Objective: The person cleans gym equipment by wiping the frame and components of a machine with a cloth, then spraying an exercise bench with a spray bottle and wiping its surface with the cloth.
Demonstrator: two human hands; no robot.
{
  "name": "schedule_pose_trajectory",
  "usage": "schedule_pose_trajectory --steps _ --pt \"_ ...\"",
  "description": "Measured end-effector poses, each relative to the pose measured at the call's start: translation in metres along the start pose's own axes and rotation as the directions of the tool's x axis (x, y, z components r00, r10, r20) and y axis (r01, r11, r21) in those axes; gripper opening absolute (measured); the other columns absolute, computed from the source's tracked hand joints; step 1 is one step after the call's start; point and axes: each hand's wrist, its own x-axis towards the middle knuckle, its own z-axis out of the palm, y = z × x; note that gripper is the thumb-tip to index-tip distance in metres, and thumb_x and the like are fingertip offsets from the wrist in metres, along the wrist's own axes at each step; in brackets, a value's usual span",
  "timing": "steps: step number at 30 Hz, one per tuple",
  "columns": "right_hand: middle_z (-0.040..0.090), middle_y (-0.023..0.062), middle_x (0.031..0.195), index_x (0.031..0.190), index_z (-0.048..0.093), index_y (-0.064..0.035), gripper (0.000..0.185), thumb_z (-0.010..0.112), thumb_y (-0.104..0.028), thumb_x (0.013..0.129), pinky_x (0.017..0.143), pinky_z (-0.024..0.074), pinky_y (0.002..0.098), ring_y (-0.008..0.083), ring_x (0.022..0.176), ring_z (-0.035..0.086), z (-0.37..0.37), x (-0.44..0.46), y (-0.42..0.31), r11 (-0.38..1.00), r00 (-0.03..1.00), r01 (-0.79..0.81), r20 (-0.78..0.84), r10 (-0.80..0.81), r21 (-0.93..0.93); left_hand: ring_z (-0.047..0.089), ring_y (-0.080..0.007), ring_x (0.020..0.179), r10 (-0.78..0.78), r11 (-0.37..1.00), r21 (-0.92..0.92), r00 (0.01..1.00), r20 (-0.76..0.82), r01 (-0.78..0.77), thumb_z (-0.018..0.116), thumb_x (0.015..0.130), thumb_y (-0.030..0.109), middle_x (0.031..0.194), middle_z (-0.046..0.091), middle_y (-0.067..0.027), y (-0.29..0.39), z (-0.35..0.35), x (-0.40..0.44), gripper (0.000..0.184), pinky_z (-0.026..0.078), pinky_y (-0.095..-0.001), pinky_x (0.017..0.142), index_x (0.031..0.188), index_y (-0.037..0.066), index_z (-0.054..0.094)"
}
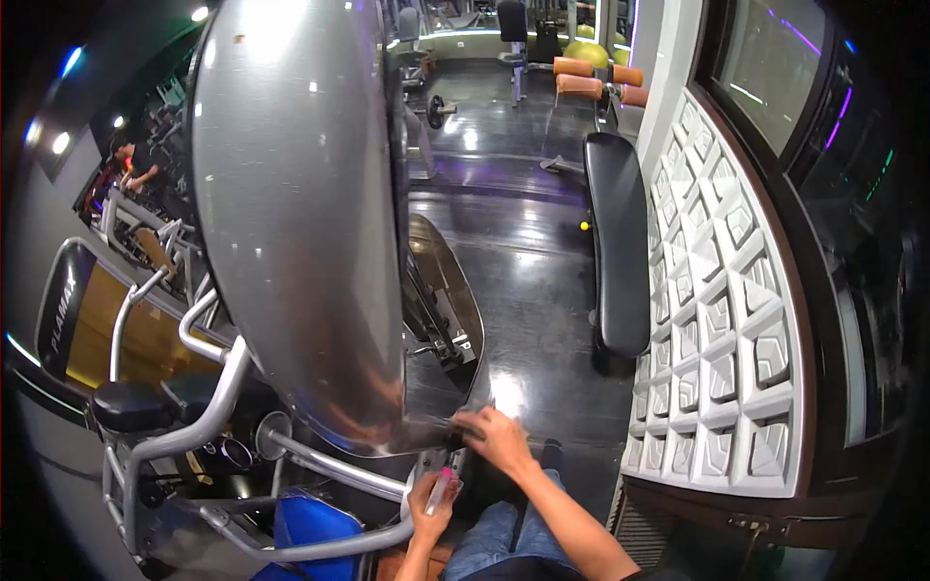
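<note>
A tall curved grey machine cover (300, 213) fills the left centre. At its lower right edge, my right hand (494, 441) has its fingers closed on something dark that I cannot make out. Just below and to the left, my left hand (431, 502) is wrapped round a small clear bottle (439, 491) with a pink top, beside the machine's grey frame. The bottle's lower part is hidden by the fingers. An opening in the cover (475, 290) shows rods and metal parts inside.
A long black padded bench (618, 242) with orange rollers stands ahead to the right, beside a white patterned wall panel (722, 368). Grey tubular bars (329, 465) and a blue item (315, 523) lie at lower left. A person (140, 165) is at far left.
</note>
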Motion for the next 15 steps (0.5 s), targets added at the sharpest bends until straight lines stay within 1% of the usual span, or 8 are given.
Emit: schedule_pose_trajectory --steps 2,3,4,6,7,10,12,15 --pt "0.063 0.0073 0.090 0.114 0.070 -0.0250 0.038 0.075 -0.020 0.077 0.079 0.0534 0.0403 0.0272 0.090 0.064 -0.001 -0.001 0.000 0.999 1.000 0.028 0.005 -0.028 -0.021 0.066 -0.0149 0.078 0.078 0.992 0.098 0.997 0.006 -0.078 0.060 0.087 -0.003 0.088 0.068 -0.0070 0.008 0.005 0.004 0.010 0.054 -0.0280 0.072 0.095 -0.002 0.066" --pt "0.064 0.0072 0.091 0.115 0.069 -0.0250 0.039 0.076 -0.020 0.076 0.079 0.0535 0.0409 0.0276 0.091 0.063 0.000 0.000 -0.001 0.999 0.999 0.043 0.004 -0.043 -0.030 0.067 -0.0236 0.074 0.101 0.991 0.093 0.995 -0.023 -0.098 0.071 0.083 0.008 0.083 0.068 -0.0112 0.017 0.008 0.006 0.010 0.052 -0.0331 0.067 0.089 0.001 0.068" --pt "0.064 0.0072 0.091 0.115 0.069 -0.0250 0.039 0.076 -0.020 0.076 0.079 0.0535 0.0409 0.0276 0.091 0.063 -0.002 0.005 0.002 0.998 0.999 0.051 0.014 -0.051 -0.023 0.067 -0.0236 0.074 0.097 0.991 0.099 0.995 -0.035 -0.093 0.071 0.083 0.008 0.083 0.068 -0.0112 0.019 0.010 0.008 0.010 0.052 -0.0331 0.067 0.089 0.001 0.068" --pt "0.064 0.0070 0.091 0.115 0.069 -0.0251 0.040 0.076 -0.019 0.076 0.080 0.0534 0.0409 0.0276 0.093 0.063 -0.016 0.024 0.013 0.997 0.998 0.066 0.004 -0.066 -0.049 0.066 -0.0279 0.074 0.241 0.958 0.161 0.970 0.004 -0.239 0.071 0.080 0.008 0.084 0.068 -0.0120 0.027 0.011 0.011 0.011 0.051 -0.0366 0.067 0.088 0.002 0.068" --pt "0.064 0.0069 0.091 0.115 0.070 -0.0254 0.040 0.076 -0.020 0.076 0.081 0.0529 0.0405 0.0275 0.094 0.062 -0.024 0.034 0.017 0.995 0.997 0.066 -0.042 -0.069 -0.072 0.064 -0.0305 0.077 0.185 0.968 0.177 0.983 -0.020 -0.178 0.071 0.078 0.013 0.084 0.067 -0.0117 0.036 0.016 0.012 0.014 0.049 -0.0392 0.072 0.087 0.002 0.068" --pt "0.061 0.0061 0.098 0.116 0.068 -0.0289 0.037 0.073 -0.024 0.079 0.080 0.0538 0.0423 0.0281 0.096 0.061 -0.043 0.070 0.041 0.995 0.990 -0.020 -0.139 0.006 -0.100 0.063 -0.0303 0.082 0.274 0.941 0.181 0.958 0.088 -0.286 0.069 0.080 0.019 0.084 0.067 -0.0105 0.026 0.022 0.020 0.018 0.046 -0.0406 0.078 0.087 0.003 0.067" --pt "0.061 0.0063 0.097 0.117 0.068 -0.0288 0.038 0.073 -0.024 0.079 0.080 0.0534 0.0422 0.0282 0.096 0.061 -0.046 0.081 0.051 0.997 0.985 -0.037 -0.173 0.026 -0.062 0.061 -0.0301 0.085 0.200 0.968 0.142 0.978 0.063 -0.207 0.067 0.081 0.025 0.083 0.066 -0.0094 0.035 0.035 0.025 0.023 0.044 -0.0411 0.082 0.086 0.003 0.067" --pt "0.062 0.0059 0.094 0.117 0.069 -0.0272 0.038 0.073 -0.024 0.080 0.082 0.0524 0.0410 0.0279 0.094 0.061 -0.043 0.072 0.050 0.997 0.985 -0.063 -0.160 0.068 0.041 0.059 -0.0299 0.085 0.291 0.940 0.177 0.956 0.033 -0.292 0.064 0.082 0.028 0.084 0.066 -0.0093 0.028 0.048 0.037 0.026 0.044 -0.0413 0.081 0.086 0.003 0.066"
